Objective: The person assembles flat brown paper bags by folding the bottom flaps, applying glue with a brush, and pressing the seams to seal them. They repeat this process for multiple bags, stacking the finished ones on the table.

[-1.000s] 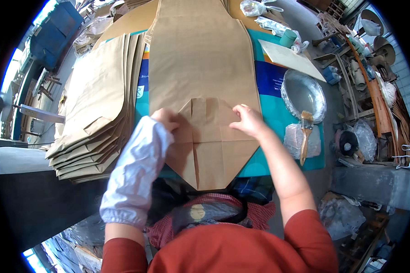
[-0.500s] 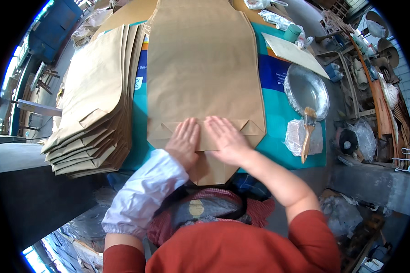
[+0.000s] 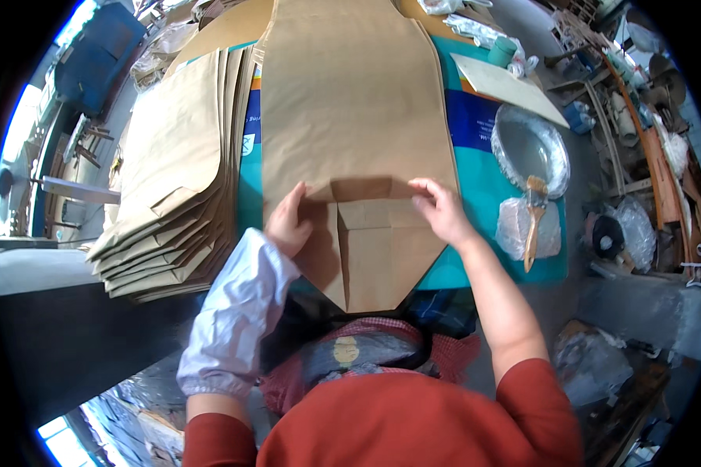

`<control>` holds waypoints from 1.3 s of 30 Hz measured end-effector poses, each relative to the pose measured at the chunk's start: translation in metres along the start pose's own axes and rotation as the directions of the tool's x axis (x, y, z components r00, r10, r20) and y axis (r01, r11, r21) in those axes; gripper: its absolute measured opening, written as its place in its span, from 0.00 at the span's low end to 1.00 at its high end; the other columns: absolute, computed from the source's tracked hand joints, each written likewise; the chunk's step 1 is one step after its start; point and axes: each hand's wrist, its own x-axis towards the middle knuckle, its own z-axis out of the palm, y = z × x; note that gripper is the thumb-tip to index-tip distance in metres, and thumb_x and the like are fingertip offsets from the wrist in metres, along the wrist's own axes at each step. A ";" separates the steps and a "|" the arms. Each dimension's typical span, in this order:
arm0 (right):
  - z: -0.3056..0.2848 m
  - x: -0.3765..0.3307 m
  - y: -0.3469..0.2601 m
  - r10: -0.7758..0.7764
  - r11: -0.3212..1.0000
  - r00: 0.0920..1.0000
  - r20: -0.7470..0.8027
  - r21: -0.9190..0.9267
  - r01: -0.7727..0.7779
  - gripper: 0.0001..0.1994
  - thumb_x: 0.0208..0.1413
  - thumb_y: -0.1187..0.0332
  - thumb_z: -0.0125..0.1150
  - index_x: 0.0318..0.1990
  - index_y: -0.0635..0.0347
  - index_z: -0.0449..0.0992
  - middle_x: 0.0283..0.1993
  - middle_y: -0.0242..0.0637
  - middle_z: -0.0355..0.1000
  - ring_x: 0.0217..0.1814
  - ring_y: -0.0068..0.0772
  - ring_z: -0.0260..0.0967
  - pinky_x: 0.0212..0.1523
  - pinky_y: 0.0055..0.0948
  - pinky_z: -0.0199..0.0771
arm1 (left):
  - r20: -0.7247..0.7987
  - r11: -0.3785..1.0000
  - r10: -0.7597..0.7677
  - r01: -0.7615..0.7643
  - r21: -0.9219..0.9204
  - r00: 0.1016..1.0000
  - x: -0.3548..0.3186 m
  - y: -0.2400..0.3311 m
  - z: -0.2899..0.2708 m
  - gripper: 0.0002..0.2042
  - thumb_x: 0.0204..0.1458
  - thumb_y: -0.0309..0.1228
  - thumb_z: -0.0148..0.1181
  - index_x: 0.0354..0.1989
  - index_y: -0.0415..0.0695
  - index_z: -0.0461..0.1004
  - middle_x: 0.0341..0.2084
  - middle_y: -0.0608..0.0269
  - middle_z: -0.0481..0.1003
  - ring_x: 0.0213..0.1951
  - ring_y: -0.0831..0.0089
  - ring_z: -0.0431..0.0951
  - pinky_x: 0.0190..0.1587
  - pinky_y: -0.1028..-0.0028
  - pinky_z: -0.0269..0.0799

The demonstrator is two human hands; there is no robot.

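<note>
Stacked paper bags (image 3: 171, 132) and brush (image 3: 533, 222) suggest a workshop.

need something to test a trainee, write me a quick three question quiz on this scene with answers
1. True or false: the left hand and the right hand are at opposite sides of the opened end of the brown paper bag.

2. Where is the fanned stack of folded bags relative to that bag?
A) to its right
B) to its left
C) on the person's lap

3. Fill in: a wooden-handled ____ rests across the pale bundle.

Key: 1. True. 2. B. 3. Brush.
</note>
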 end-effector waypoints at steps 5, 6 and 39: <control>0.010 0.011 0.018 -0.290 0.919 0.950 -0.114 -0.309 0.243 0.10 0.54 0.75 0.58 0.44 0.65 0.74 0.45 0.42 0.74 0.49 0.38 0.71 0.49 0.35 0.70 | -0.228 0.960 -0.179 0.220 0.172 0.957 0.043 0.074 0.018 0.28 0.41 0.39 0.72 0.50 0.38 0.71 0.41 0.47 0.76 0.46 0.53 0.76 0.50 0.65 0.71; 0.012 0.009 0.015 -0.290 0.915 0.951 -0.105 -0.322 0.243 0.11 0.54 0.74 0.59 0.44 0.65 0.74 0.46 0.43 0.73 0.51 0.39 0.70 0.50 0.36 0.70 | -0.259 0.955 -0.232 0.271 0.125 0.938 0.044 0.073 0.021 0.27 0.41 0.39 0.72 0.48 0.39 0.72 0.40 0.49 0.77 0.45 0.53 0.77 0.48 0.65 0.72; 0.027 0.034 -0.130 0.441 0.546 0.548 0.710 -0.698 0.464 0.24 0.44 0.50 0.64 0.43 0.58 0.79 0.45 0.51 0.75 0.46 0.46 0.74 0.47 0.37 0.74 | 0.063 0.927 -0.275 0.246 0.284 0.959 0.098 0.051 -0.008 0.25 0.39 0.29 0.63 0.50 0.40 0.69 0.38 0.49 0.77 0.46 0.54 0.76 0.47 0.64 0.72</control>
